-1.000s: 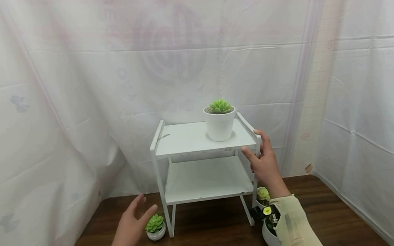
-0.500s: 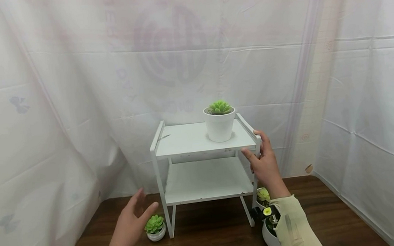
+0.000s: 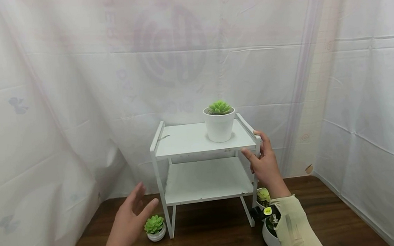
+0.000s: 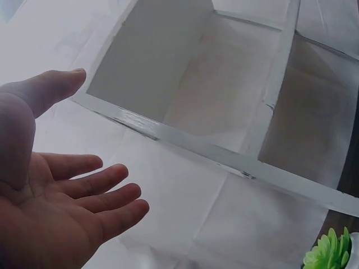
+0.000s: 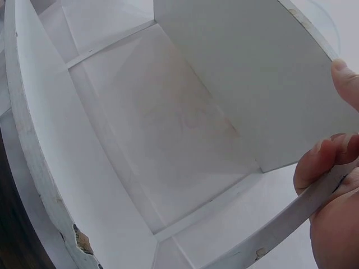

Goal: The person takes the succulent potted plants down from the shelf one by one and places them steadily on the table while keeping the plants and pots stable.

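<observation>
A white two-tier shelf (image 3: pixel 206 179) stands on the dark wooden table. My right hand (image 3: pixel 265 164) grips its front right post near the top corner. In the right wrist view, fingers (image 5: pixel 317 162) curl round the post while the thumb lies at the edge of the top board. My left hand (image 3: pixel 129 217) hovers left of the shelf, touching nothing, with fingers spread in the left wrist view. Just right of it on the table sits a small succulent in a ribbed white pot (image 3: pixel 156 235). A larger potted succulent (image 3: pixel 219 125) stands upright on the top tier, toward the right.
By the shelf's right legs stand a yellow-green potted plant (image 3: pixel 263 195) and a round white pot (image 3: pixel 271 238), partly hidden by my right wrist and sleeve. White sheeting (image 3: pixel 78 109) hangs behind and on both sides of the wooden table (image 3: pixel 210 241).
My left hand has drifted slightly up and to the left, its fingers staying spread. The right hand keeps its hold on the post; shelf and plants look unmoved.
</observation>
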Demonstrator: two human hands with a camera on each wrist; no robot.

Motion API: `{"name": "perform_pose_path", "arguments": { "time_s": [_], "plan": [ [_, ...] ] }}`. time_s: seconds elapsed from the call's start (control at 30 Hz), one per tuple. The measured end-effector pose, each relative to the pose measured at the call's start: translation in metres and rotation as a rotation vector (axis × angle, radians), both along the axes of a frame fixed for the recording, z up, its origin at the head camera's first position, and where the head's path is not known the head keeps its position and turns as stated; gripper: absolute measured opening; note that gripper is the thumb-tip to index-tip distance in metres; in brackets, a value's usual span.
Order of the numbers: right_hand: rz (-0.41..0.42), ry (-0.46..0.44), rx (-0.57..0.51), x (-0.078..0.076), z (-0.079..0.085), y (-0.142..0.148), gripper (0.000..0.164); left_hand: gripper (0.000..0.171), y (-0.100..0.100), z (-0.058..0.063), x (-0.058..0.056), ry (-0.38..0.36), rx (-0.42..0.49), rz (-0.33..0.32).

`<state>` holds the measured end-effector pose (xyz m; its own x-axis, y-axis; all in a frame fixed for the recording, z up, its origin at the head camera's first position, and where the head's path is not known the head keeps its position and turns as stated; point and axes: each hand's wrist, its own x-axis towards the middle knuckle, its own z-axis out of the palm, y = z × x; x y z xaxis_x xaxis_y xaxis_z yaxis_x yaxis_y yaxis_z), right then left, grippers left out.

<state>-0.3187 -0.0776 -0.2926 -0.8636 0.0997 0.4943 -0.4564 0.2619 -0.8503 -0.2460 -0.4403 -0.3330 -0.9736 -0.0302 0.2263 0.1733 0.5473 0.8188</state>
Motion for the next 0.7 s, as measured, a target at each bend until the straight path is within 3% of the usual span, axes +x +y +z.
{"name": "perform_pose_path", "arguments": {
  "time_s": [0.4, 0.7],
  "plan": [
    [0.013, 0.021, 0.005, 0.001, 0.000, 0.000, 0.067, 0.086, 0.009, 0.018, 0.011, 0.070, 0.006, 0.021],
    [0.009, 0.025, 0.010, 0.002, 0.000, 0.000, 0.067, 0.078, 0.016, 0.026, 0.016, 0.189, 0.013, 0.013]
  ]
}}
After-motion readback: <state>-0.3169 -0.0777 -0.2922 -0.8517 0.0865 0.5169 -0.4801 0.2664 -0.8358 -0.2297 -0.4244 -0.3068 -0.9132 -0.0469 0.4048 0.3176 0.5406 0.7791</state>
